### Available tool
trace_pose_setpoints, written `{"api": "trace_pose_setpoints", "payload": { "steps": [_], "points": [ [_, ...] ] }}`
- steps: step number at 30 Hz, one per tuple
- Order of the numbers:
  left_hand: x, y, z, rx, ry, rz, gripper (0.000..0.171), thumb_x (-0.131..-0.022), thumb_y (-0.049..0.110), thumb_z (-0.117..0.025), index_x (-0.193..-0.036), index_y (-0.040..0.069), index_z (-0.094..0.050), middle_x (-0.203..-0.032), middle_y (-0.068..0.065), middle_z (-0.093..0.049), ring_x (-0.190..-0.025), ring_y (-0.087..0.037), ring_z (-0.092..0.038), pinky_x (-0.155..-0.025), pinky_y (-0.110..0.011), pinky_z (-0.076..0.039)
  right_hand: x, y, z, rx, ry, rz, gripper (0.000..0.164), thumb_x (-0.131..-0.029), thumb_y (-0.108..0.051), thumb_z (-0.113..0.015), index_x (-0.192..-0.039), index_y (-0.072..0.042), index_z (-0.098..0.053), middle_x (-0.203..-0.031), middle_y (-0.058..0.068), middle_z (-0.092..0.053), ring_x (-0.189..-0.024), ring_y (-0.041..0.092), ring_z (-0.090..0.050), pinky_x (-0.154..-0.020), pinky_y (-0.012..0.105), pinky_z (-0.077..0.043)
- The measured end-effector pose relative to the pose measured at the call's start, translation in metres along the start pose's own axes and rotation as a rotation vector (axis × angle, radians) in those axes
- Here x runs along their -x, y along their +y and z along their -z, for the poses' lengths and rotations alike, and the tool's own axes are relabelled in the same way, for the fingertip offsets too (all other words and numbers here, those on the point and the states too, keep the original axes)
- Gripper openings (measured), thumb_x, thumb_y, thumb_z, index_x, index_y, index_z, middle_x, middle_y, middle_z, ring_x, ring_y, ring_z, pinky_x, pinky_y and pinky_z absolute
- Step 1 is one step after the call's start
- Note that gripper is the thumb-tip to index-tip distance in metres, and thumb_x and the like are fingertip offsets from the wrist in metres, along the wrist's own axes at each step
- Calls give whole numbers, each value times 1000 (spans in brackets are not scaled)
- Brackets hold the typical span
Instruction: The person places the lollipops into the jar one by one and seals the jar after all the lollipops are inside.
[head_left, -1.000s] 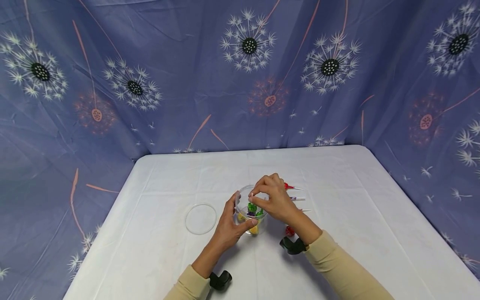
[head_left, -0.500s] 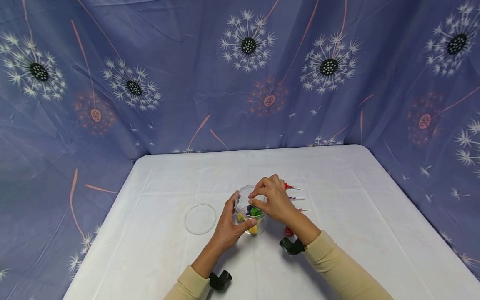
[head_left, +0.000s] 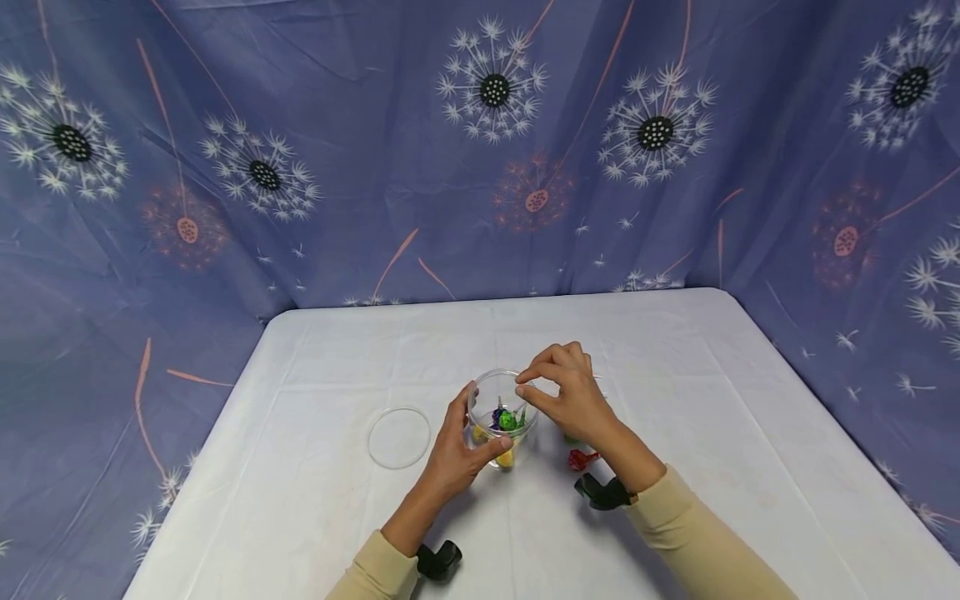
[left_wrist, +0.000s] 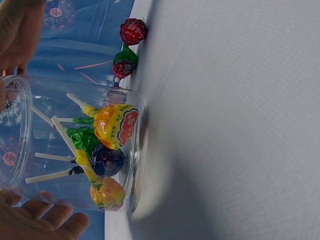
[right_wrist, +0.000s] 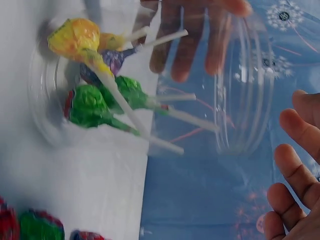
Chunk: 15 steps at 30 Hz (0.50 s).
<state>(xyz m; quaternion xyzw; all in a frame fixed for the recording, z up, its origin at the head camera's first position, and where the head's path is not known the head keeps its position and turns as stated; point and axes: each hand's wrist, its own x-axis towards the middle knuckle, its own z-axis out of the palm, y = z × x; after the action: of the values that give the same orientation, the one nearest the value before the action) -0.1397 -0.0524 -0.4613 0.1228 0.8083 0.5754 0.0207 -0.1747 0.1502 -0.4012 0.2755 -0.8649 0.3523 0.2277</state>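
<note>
My left hand [head_left: 459,450] grips a clear plastic jar [head_left: 480,400] from its left side, thumb at the front. Inside, several wrapped lollipops stand or lean, sticks toward the mouth: a yellow lollipop [left_wrist: 116,125], a dark purple lollipop [left_wrist: 107,160], an orange-yellow lollipop [left_wrist: 107,194] and a green lollipop [right_wrist: 86,106]. At the right side of the jar's mouth hovers my right hand [head_left: 566,392], thumb and index finger bent toward each other. The right wrist view shows its fingers [right_wrist: 292,162] relaxed, with nothing held.
A clear round lid [head_left: 399,465] lies on the white-covered table [head_left: 300,517] left of the jar. Right of it, partly behind my right hand and forearm, are several more lollipops, including a red lollipop [head_left: 579,460] and a green-and-red lollipop [left_wrist: 124,62]. A patterned blue curtain [head_left: 375,167] hangs behind.
My right hand lowered a green lollipop into the jar, let go of it and moved up and right to the rim. The left hand keeps its hold on the jar.
</note>
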Motion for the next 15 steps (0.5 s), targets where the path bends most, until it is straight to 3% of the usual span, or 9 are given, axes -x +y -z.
{"api": "trace_pose_setpoints", "payload": {
  "steps": [9, 15],
  "points": [
    [0, -1, -1, 2, 4, 6, 92, -80, 35, -75, -151, 20, -18, -153, -8, -28, -141, -30, -31, -114, -54, -27, 13, 8, 19, 0, 6, -89, 8, -78, -15, -76, -86, -15, -75, -92, -2, -57, -94, 15, -40, -85, 41, -29],
    [0, 0, -2, 0, 11, 7, 91, -79, 33, -76, -150, 22, -20, -153, -7, -29, -141, -29, -30, -115, -52, -26, 34, 24, 27, 39, -19, -159, 10, -77, -15, -77, -85, -18, -74, -93, -4, -58, -95, 14, -39, -83, 39, -29]
  ]
}}
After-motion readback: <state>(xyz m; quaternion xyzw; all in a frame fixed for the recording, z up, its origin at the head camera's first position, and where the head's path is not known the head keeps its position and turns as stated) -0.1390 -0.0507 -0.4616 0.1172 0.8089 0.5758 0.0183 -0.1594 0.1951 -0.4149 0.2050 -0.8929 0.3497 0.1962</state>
